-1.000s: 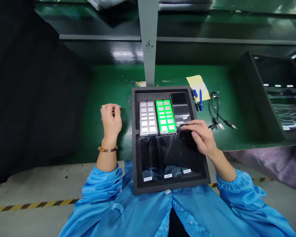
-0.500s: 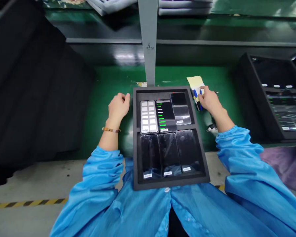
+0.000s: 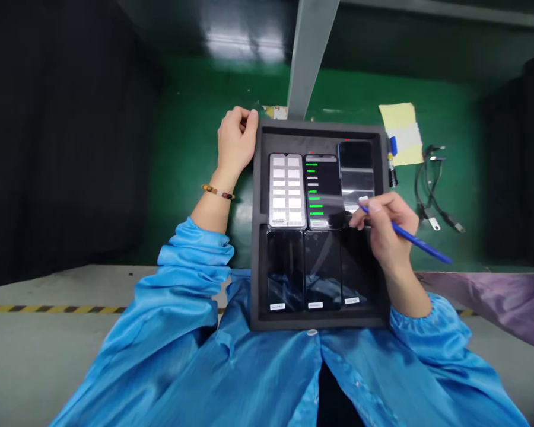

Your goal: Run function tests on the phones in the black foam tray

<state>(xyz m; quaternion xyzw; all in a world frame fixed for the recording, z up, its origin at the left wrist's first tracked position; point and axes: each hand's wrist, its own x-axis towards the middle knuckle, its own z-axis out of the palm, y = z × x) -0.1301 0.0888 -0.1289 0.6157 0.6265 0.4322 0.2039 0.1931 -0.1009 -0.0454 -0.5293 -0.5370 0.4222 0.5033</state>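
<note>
A black foam tray lies in front of me with two rows of smartphones. One upper phone shows white blocks; its neighbour shows green text lines on black. The third upper phone is dark and reflective. In the lower row are dark phones with small white labels. My left hand is curled in a loose fist beside the tray's upper left corner. My right hand grips a blue pen over the tray's right side, partly covering the upper right and lower right phones.
Right of the tray, a yellow paper pad and a marker lie on the green table. Black cables are beside them. A grey post rises behind the tray. Dark curtains hang at the left.
My right hand has moved from the yellow pad to over the tray, now with the blue pen in it. My left hand stays curled beside the tray. The view has tilted down.
</note>
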